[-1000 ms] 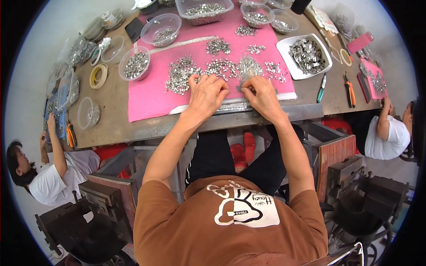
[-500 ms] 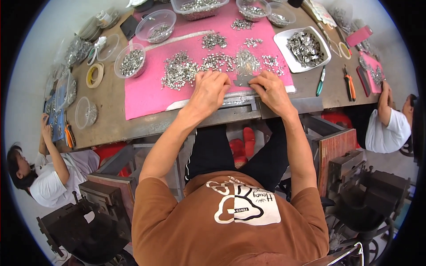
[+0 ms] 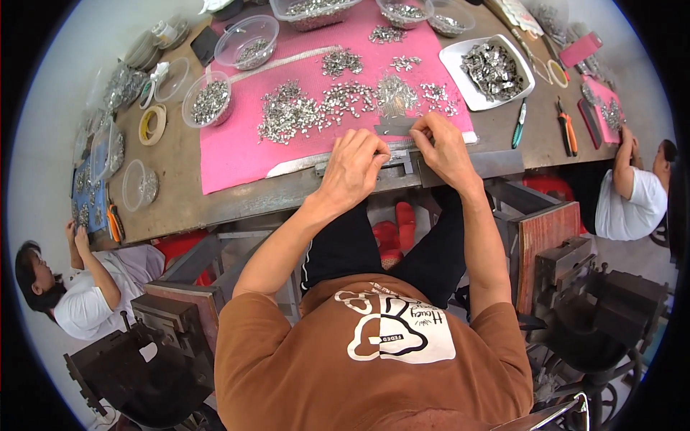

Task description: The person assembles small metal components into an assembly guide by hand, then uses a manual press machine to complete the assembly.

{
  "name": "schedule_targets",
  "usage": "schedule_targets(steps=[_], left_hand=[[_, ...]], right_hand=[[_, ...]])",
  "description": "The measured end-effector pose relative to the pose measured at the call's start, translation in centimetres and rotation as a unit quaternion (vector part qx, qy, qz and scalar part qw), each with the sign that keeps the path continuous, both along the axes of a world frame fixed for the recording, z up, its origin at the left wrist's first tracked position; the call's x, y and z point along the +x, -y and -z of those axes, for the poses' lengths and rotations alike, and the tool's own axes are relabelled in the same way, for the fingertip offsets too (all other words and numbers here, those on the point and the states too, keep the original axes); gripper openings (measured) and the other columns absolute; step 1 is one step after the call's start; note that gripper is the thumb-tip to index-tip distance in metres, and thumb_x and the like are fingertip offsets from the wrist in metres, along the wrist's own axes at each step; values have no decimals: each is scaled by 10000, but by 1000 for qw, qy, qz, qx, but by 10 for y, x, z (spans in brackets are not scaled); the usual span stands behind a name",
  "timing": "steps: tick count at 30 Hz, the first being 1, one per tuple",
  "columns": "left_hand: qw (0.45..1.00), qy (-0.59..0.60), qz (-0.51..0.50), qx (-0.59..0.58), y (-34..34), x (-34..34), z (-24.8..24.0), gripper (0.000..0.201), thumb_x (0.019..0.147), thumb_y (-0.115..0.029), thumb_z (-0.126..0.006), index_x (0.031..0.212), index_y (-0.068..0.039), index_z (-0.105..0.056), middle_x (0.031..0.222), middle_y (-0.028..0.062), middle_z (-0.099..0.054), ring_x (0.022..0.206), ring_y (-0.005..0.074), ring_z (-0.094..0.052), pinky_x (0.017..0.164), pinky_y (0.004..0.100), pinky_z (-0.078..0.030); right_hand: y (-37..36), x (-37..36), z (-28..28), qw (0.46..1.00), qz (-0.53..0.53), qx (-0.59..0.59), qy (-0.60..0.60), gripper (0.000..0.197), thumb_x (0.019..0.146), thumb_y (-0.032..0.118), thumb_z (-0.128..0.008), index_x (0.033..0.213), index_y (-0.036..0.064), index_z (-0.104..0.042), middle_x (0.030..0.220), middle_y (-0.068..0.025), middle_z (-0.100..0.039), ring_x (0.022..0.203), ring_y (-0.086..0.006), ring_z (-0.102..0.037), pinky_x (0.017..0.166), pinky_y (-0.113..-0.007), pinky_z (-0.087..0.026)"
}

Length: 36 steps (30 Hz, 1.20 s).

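My left hand (image 3: 353, 164) is closed in a pinch over a slotted metal rail (image 3: 397, 167) at the bench's front edge. Anything between its fingertips is too small to make out. Beside the right end of a flat grey plate (image 3: 392, 130), my right hand (image 3: 443, 149) is also pinched, with its fingertips largely hidden. Beyond the hands, a bundle of thin metal pins (image 3: 397, 95) lies on the pink mat (image 3: 237, 154). Small silver metal pieces (image 3: 287, 115) are heaped to its left, and a smaller group of silver pieces (image 3: 437, 98) lies to its right.
A white tray (image 3: 460, 85) of metal parts stands at right, near green-handled pliers (image 3: 519, 123) and orange-handled pliers (image 3: 566, 129). Clear plastic tubs (image 3: 192, 108) and a tape roll (image 3: 146, 125) sit at left. A person (image 3: 86, 294) works at left, another person (image 3: 640, 188) at right.
My left hand has moved right and nearer to me, from the mat's edge to over the rail. My right hand has shifted only slightly. The view has moved a little.
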<state>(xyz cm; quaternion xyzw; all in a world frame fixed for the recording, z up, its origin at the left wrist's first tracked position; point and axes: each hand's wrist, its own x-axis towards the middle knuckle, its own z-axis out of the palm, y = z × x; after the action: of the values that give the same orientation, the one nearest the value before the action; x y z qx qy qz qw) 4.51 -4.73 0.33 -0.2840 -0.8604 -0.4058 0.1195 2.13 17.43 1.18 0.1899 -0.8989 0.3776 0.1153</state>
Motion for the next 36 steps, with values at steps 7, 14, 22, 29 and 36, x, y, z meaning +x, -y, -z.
schedule_targets(steps=[7,14,22,29,36], left_hand=[[997,-76,0,-9,-2,4,4,110,862,-54,-720,949,-62,-654,942,64,-630,898,271,-578,805,394,-436],[994,-96,-11,-51,5,-4,-2,153,858,-112,-748,1010,-104,-733,973,31,-666,934,240,-599,934,418,-405],[984,-101,60,-135,6,-70,8,106,859,-203,-755,961,-178,-758,913,-3,-631,988,204,-594,996,460,-339],[986,-118,58,-103,0,-69,12,76,862,-189,-745,923,-146,-731,905,30,-616,975,230,-586,1003,477,-333],[991,-116,21,-64,7,-53,0,42,922,-130,-670,912,-89,-677,874,44,-623,934,244,-605,964,433,-353]], right_hand=[[3,25,7,980,66,-181,49,93,967,60,-666,970,-12,-607,850,-94,-677,754,-169,-647,712,-310,-517],[10,37,18,957,72,-272,76,63,968,32,-651,994,-17,-621,874,-77,-667,774,-166,-632,736,-296,-511],[41,42,15,986,-3,-167,-21,66,909,-15,-670,944,-6,-615,960,-114,-663,903,-245,-630,839,-342,-488],[48,42,17,993,-1,-93,-78,117,877,-11,-700,942,13,-607,952,-116,-658,914,-300,-632,873,-381,-461],[47,40,19,986,-13,-18,-165,159,831,2,-713,946,44,-611,926,-84,-620,883,-288,-603,821,-402,-431]])
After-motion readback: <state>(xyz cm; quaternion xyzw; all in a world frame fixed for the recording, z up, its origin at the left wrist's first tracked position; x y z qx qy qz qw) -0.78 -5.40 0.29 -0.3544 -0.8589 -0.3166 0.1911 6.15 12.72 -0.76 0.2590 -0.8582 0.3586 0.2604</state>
